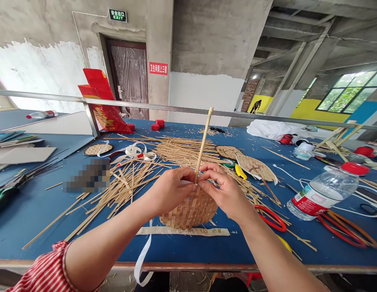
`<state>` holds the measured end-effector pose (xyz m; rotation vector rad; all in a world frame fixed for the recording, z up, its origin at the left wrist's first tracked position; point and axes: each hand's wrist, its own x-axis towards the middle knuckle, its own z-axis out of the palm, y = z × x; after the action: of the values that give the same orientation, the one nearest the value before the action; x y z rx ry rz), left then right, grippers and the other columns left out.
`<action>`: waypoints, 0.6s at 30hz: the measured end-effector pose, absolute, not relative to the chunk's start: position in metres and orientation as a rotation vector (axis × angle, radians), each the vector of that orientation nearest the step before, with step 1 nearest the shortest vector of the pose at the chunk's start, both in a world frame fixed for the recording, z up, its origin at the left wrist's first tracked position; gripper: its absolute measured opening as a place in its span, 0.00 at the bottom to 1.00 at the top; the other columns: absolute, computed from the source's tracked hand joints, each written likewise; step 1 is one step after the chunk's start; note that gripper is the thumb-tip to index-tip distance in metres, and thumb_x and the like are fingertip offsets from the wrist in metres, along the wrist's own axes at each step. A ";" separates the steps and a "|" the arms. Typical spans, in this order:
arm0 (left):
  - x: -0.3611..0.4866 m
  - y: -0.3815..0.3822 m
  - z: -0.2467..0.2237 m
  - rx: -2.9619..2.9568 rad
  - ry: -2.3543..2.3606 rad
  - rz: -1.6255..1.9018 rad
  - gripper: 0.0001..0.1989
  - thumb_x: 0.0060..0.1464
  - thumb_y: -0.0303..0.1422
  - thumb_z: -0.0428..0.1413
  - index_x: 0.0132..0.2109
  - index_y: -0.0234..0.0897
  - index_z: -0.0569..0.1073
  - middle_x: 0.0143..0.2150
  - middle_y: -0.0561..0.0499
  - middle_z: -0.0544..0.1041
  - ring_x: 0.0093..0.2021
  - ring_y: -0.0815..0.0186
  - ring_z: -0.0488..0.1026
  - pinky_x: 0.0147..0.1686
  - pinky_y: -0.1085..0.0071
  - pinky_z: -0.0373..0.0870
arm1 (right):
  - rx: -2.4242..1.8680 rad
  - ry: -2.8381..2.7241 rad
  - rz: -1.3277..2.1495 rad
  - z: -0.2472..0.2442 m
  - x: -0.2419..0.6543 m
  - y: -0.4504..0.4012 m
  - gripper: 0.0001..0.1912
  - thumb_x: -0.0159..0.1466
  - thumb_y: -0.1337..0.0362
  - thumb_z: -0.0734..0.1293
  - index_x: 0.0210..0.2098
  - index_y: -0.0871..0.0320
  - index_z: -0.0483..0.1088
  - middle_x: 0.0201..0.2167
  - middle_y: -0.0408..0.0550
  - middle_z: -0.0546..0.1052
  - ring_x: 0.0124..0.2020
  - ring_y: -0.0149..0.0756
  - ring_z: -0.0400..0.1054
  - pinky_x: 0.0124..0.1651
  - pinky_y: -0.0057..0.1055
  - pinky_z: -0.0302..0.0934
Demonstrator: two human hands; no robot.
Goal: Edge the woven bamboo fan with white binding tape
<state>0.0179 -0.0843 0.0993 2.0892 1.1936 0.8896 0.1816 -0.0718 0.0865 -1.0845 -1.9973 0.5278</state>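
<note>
A woven bamboo fan (190, 211) stands upside down on the table in front of me, its pale bamboo handle (203, 142) pointing up. My left hand (171, 188) is closed on the fan's top edge, with its fingers at the base of the handle. Opposite it, my right hand (226, 190) pinches the same spot, thumb and forefinger close to the left fingertips. White ribbon (143, 255) hangs below my left forearm over the table's front edge. Under the fan lies a flat, whitish strip (209, 231). My fingers partly hide the joint between handle and weave.
Bamboo strips (127, 184) are scattered across the blue table (164, 251). Finished-looking fans (257, 168) lie behind my right hand. Red-handled scissors (271, 218) and a water bottle (324, 194) are to the right. A metal rail (164, 108) crosses the far side.
</note>
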 end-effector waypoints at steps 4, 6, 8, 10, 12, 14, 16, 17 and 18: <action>0.019 -0.085 0.100 2.088 1.182 0.878 0.03 0.46 0.29 0.48 0.27 0.36 0.65 0.20 0.59 0.60 0.22 0.75 0.55 0.21 0.78 0.52 | -1.139 -1.993 0.586 0.091 0.181 -0.070 0.03 0.54 0.66 0.63 0.24 0.57 0.66 0.40 0.46 0.66 0.45 0.35 0.60 0.49 0.34 0.51; 0.019 -0.084 0.100 2.097 1.185 0.872 0.03 0.46 0.29 0.48 0.27 0.36 0.65 0.20 0.59 0.61 0.22 0.75 0.56 0.22 0.78 0.52 | -1.153 -1.996 0.633 0.094 0.180 -0.069 0.03 0.52 0.67 0.63 0.23 0.58 0.66 0.40 0.45 0.67 0.44 0.35 0.61 0.49 0.33 0.50; 0.019 -0.084 0.101 2.112 1.184 0.880 0.03 0.46 0.29 0.48 0.27 0.36 0.66 0.21 0.59 0.62 0.23 0.74 0.57 0.23 0.78 0.53 | -1.178 -2.007 0.692 0.097 0.178 -0.068 0.04 0.52 0.67 0.62 0.22 0.58 0.65 0.39 0.45 0.68 0.42 0.34 0.61 0.46 0.31 0.52; 0.019 -0.083 0.103 2.127 1.183 0.885 0.03 0.45 0.28 0.49 0.27 0.36 0.66 0.22 0.59 0.63 0.24 0.74 0.59 0.24 0.78 0.54 | -1.218 -2.024 0.743 0.102 0.177 -0.068 0.04 0.52 0.67 0.62 0.21 0.58 0.65 0.35 0.43 0.68 0.37 0.32 0.62 0.40 0.29 0.53; 0.019 -0.083 0.104 2.135 1.182 0.880 0.03 0.45 0.28 0.49 0.27 0.35 0.67 0.23 0.58 0.65 0.25 0.74 0.60 0.25 0.77 0.55 | -1.292 -2.056 0.781 0.108 0.176 -0.068 0.04 0.52 0.66 0.61 0.22 0.58 0.65 0.30 0.41 0.69 0.31 0.31 0.61 0.33 0.27 0.52; 0.019 -0.082 0.104 2.137 1.191 0.871 0.03 0.45 0.27 0.48 0.27 0.35 0.67 0.24 0.58 0.65 0.26 0.73 0.60 0.26 0.77 0.55 | -1.390 -2.088 0.804 0.114 0.174 -0.069 0.04 0.52 0.65 0.61 0.23 0.57 0.66 0.24 0.39 0.67 0.26 0.29 0.59 0.29 0.26 0.50; 0.019 -0.082 0.104 2.141 1.213 0.863 0.03 0.45 0.28 0.48 0.27 0.35 0.67 0.23 0.58 0.65 0.25 0.73 0.60 0.25 0.76 0.55 | -1.478 -2.096 0.821 0.117 0.173 -0.069 0.05 0.52 0.64 0.61 0.25 0.57 0.67 0.21 0.38 0.66 0.24 0.28 0.57 0.26 0.26 0.48; 0.019 -0.082 0.103 2.143 1.223 0.858 0.03 0.44 0.28 0.48 0.27 0.35 0.67 0.23 0.58 0.65 0.25 0.73 0.60 0.24 0.76 0.54 | -1.496 -2.093 0.823 0.118 0.173 -0.068 0.05 0.51 0.64 0.61 0.25 0.57 0.67 0.20 0.38 0.66 0.23 0.28 0.57 0.26 0.26 0.48; 0.019 -0.081 0.103 2.144 1.228 0.855 0.03 0.44 0.28 0.48 0.27 0.35 0.66 0.22 0.58 0.64 0.24 0.73 0.59 0.24 0.76 0.54 | -1.494 -2.089 0.822 0.118 0.172 -0.068 0.05 0.51 0.64 0.61 0.25 0.57 0.67 0.21 0.39 0.67 0.23 0.28 0.58 0.26 0.26 0.48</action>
<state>0.0188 -0.0813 0.1032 2.1435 1.2282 0.8550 0.1723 -0.0678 0.1183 -1.4941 -2.0891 0.8216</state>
